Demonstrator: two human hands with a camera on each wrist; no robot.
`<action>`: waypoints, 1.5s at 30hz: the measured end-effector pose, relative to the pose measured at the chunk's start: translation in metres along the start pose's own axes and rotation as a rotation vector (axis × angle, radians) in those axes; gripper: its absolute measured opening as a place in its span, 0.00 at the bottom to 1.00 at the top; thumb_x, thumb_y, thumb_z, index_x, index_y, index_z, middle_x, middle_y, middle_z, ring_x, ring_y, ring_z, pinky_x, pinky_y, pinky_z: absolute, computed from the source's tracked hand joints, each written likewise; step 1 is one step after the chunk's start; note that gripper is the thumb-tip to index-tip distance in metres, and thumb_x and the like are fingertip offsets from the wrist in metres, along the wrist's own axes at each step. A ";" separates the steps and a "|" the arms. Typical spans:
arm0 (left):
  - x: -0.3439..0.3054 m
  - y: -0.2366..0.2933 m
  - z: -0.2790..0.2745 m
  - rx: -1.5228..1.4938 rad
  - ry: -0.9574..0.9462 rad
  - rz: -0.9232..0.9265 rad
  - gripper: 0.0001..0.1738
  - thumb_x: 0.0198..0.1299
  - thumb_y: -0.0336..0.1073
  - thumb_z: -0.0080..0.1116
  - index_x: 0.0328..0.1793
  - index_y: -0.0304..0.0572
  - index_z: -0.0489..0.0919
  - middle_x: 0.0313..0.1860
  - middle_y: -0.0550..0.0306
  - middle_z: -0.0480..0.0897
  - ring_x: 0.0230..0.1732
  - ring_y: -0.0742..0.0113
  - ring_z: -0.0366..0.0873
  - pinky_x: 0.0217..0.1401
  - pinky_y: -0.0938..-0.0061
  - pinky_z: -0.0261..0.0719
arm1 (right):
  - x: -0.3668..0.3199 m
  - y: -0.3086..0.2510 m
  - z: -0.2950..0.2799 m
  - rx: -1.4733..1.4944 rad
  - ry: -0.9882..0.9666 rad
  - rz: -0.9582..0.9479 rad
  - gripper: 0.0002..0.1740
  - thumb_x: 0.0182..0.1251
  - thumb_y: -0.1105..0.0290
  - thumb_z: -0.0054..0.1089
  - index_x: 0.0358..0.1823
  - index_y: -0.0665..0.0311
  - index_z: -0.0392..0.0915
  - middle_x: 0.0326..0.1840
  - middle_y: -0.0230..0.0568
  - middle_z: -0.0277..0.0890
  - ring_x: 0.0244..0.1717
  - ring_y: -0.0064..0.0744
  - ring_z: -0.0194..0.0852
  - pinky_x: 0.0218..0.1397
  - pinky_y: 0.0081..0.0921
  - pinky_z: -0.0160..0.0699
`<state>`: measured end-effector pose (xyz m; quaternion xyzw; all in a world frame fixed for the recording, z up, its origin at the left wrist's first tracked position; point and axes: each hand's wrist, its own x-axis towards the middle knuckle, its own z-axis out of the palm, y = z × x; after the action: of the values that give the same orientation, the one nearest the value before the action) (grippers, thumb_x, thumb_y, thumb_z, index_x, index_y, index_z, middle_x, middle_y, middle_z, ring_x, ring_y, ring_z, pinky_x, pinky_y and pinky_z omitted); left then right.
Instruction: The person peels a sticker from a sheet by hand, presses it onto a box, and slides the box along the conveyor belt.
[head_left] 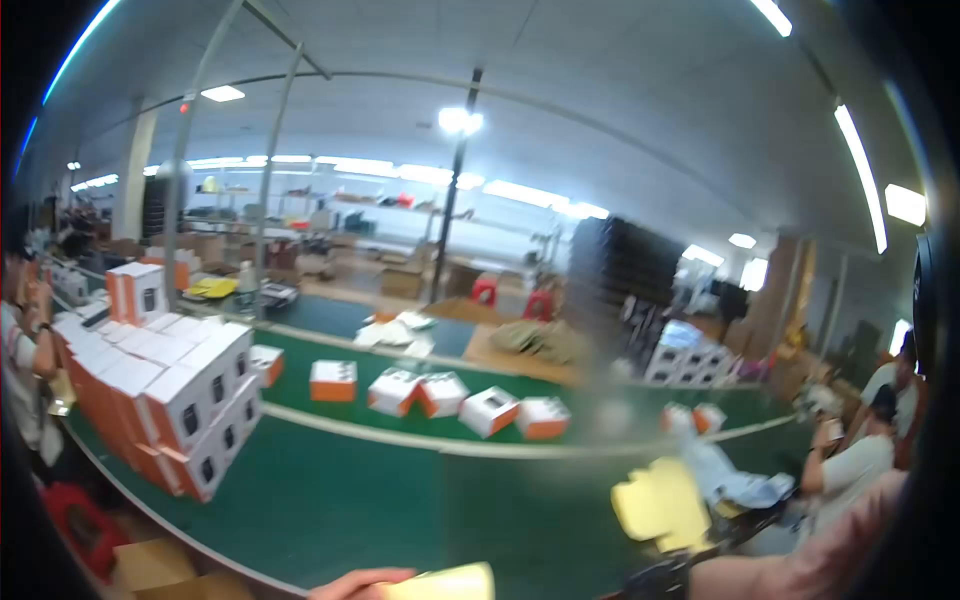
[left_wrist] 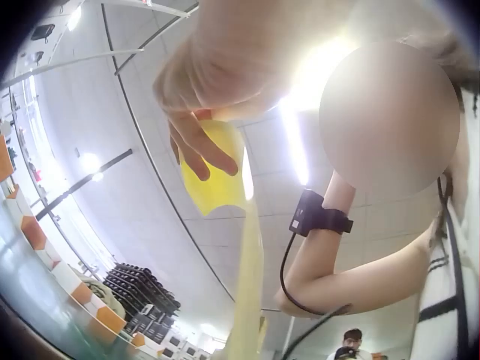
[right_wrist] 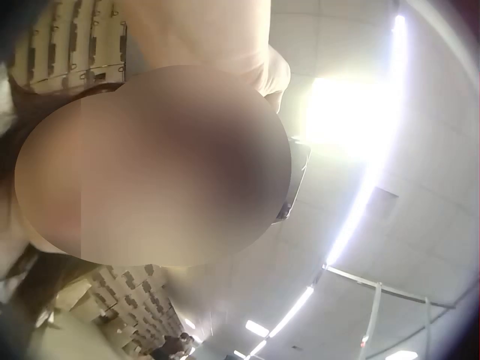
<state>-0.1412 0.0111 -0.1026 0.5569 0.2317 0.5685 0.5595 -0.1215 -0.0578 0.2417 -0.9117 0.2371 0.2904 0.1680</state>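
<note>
At the bottom edge of the head view my left hand (head_left: 360, 583) holds a pale yellow sheet (head_left: 445, 582). The left wrist view shows the fingers of this hand (left_wrist: 217, 82) curled over the bent yellow sheet (left_wrist: 214, 169). My right forearm (head_left: 800, 565) enters the head view from the lower right with a black wrist strap (head_left: 660, 580); its hand is out of sight there. Part of my right hand (right_wrist: 202, 34) shows at the top of the right wrist view, close to a blurred head; its fingertips are hidden. Yellow cut sheets (head_left: 660, 505) lie on the green worktop.
Stacked white-and-orange boxes (head_left: 170, 390) stand on the left of the green worktop (head_left: 340, 500). Several similar boxes (head_left: 490, 410) sit in a row beyond a pale rail (head_left: 380, 430). Light blue plastic (head_left: 735, 478) lies at the right, near a seated person (head_left: 860, 455).
</note>
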 end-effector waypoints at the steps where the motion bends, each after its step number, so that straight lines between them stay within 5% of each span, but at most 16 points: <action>1: 0.004 0.000 0.002 0.021 0.026 0.076 0.08 0.66 0.21 0.55 0.48 0.26 0.81 0.42 0.48 0.86 0.43 0.66 0.84 0.48 0.75 0.82 | 0.007 0.002 0.004 -0.020 -0.032 -0.113 0.40 0.67 0.43 0.55 0.69 0.66 0.64 0.61 0.49 0.66 0.62 0.37 0.64 0.62 0.35 0.61; 2: 0.028 -0.004 -0.007 0.191 -0.154 0.430 0.13 0.59 0.19 0.58 0.51 0.24 0.79 0.51 0.42 0.83 0.53 0.56 0.83 0.60 0.66 0.79 | 0.016 0.001 0.012 -0.045 -0.016 -0.200 0.39 0.67 0.43 0.56 0.69 0.66 0.64 0.61 0.49 0.66 0.61 0.36 0.64 0.61 0.35 0.61; 3: 0.015 -0.007 -0.004 0.157 -0.117 0.242 0.14 0.55 0.17 0.60 0.48 0.23 0.80 0.53 0.40 0.82 0.53 0.56 0.83 0.61 0.65 0.79 | 0.029 0.000 0.025 -0.099 0.037 -0.274 0.39 0.67 0.44 0.56 0.69 0.66 0.64 0.60 0.48 0.67 0.60 0.36 0.65 0.61 0.34 0.62; 6: 0.016 0.007 0.013 -0.085 -0.126 0.134 0.15 0.56 0.14 0.62 0.50 0.26 0.82 0.55 0.43 0.81 0.54 0.64 0.82 0.52 0.76 0.87 | 0.052 0.007 0.004 -0.147 -0.089 -0.558 0.37 0.68 0.47 0.58 0.68 0.66 0.65 0.59 0.46 0.68 0.59 0.34 0.67 0.59 0.32 0.64; 8: 0.024 0.008 0.010 0.014 -0.149 0.242 0.15 0.56 0.14 0.62 0.51 0.27 0.82 0.56 0.42 0.80 0.54 0.64 0.82 0.51 0.79 0.88 | 0.073 0.022 -0.019 -0.017 -0.144 -0.806 0.35 0.68 0.48 0.59 0.67 0.65 0.65 0.58 0.45 0.69 0.57 0.33 0.68 0.58 0.31 0.65; 12: 0.028 0.010 0.018 0.175 -0.064 0.436 0.15 0.56 0.16 0.65 0.50 0.32 0.85 0.50 0.46 0.84 0.44 0.72 0.83 0.34 0.85 0.83 | 0.106 -0.040 0.085 0.191 -0.189 -1.323 0.33 0.68 0.51 0.61 0.66 0.65 0.66 0.56 0.43 0.71 0.55 0.31 0.70 0.56 0.28 0.68; 15: 0.035 0.013 0.028 0.188 0.012 0.449 0.14 0.53 0.19 0.68 0.47 0.35 0.87 0.40 0.51 0.88 0.33 0.75 0.82 0.25 0.83 0.72 | 0.301 -0.056 0.136 0.916 -0.338 -2.293 0.49 0.56 0.50 0.74 0.72 0.62 0.56 0.63 0.60 0.65 0.59 0.44 0.72 0.55 0.36 0.78; 17: 0.044 0.014 0.031 0.264 0.026 0.568 0.12 0.53 0.19 0.69 0.45 0.33 0.86 0.37 0.50 0.87 0.31 0.69 0.82 0.26 0.79 0.73 | 0.299 -0.044 0.164 1.069 -0.851 -1.849 0.53 0.53 0.57 0.78 0.74 0.61 0.51 0.62 0.56 0.67 0.55 0.40 0.75 0.56 0.34 0.77; 21: 0.056 0.013 0.038 0.334 -0.005 0.525 0.10 0.52 0.22 0.71 0.42 0.34 0.86 0.30 0.54 0.85 0.27 0.67 0.76 0.29 0.76 0.71 | 0.290 -0.055 0.167 1.122 -0.839 -1.856 0.45 0.53 0.62 0.78 0.70 0.66 0.63 0.61 0.53 0.70 0.55 0.41 0.76 0.58 0.33 0.76; 23: 0.063 0.017 0.033 0.480 -0.030 0.527 0.08 0.51 0.24 0.72 0.38 0.36 0.86 0.27 0.58 0.83 0.26 0.66 0.70 0.29 0.75 0.68 | 0.294 -0.071 0.158 0.785 -0.386 -2.143 0.29 0.52 0.69 0.77 0.56 0.70 0.78 0.54 0.50 0.76 0.54 0.40 0.77 0.58 0.33 0.75; 24: 0.067 0.016 0.035 0.501 -0.028 0.548 0.07 0.51 0.26 0.72 0.36 0.37 0.85 0.26 0.59 0.83 0.27 0.67 0.68 0.30 0.76 0.67 | 0.282 -0.069 0.155 0.882 -0.564 -1.950 0.17 0.49 0.77 0.76 0.42 0.71 0.86 0.45 0.47 0.80 0.47 0.35 0.79 0.52 0.30 0.77; 27: 0.077 0.010 0.036 0.503 -0.030 0.556 0.07 0.52 0.30 0.72 0.31 0.38 0.83 0.24 0.60 0.81 0.27 0.66 0.65 0.32 0.76 0.64 | 0.283 -0.082 0.161 0.824 -0.512 -2.002 0.19 0.46 0.81 0.76 0.43 0.71 0.85 0.39 0.44 0.81 0.41 0.31 0.78 0.45 0.26 0.77; 35: 0.101 0.012 0.029 0.281 -0.191 0.392 0.05 0.53 0.21 0.67 0.37 0.28 0.84 0.33 0.46 0.87 0.37 0.58 0.87 0.41 0.73 0.83 | 0.274 -0.108 0.165 0.749 -0.505 -2.039 0.17 0.41 0.83 0.77 0.36 0.68 0.86 0.36 0.42 0.81 0.37 0.29 0.76 0.39 0.22 0.73; 41: 0.094 -0.003 0.023 0.269 -0.170 0.495 0.14 0.47 0.15 0.65 0.43 0.26 0.84 0.36 0.47 0.87 0.29 0.61 0.84 0.32 0.76 0.82 | 0.267 -0.105 0.174 0.812 -0.296 -2.107 0.15 0.40 0.74 0.77 0.34 0.62 0.87 0.37 0.35 0.80 0.41 0.33 0.73 0.43 0.30 0.72; 43: 0.090 0.004 0.020 0.269 -0.222 0.443 0.16 0.45 0.12 0.62 0.44 0.24 0.83 0.35 0.45 0.86 0.31 0.58 0.84 0.34 0.73 0.83 | 0.268 -0.101 0.177 0.788 0.041 -2.187 0.16 0.51 0.60 0.77 0.30 0.63 0.80 0.33 0.40 0.76 0.42 0.43 0.72 0.43 0.36 0.71; 45: 0.085 0.003 0.016 0.320 -0.290 0.433 0.11 0.54 0.16 0.63 0.44 0.28 0.82 0.38 0.44 0.87 0.33 0.62 0.86 0.32 0.78 0.82 | 0.272 -0.098 0.177 0.755 0.138 -2.215 0.13 0.50 0.63 0.76 0.29 0.58 0.80 0.35 0.38 0.75 0.44 0.43 0.69 0.46 0.39 0.69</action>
<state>-0.1072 0.0807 -0.0632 0.7496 0.1119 0.5455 0.3578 0.0461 0.0111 -0.0449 -0.5262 -0.6067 -0.1534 0.5758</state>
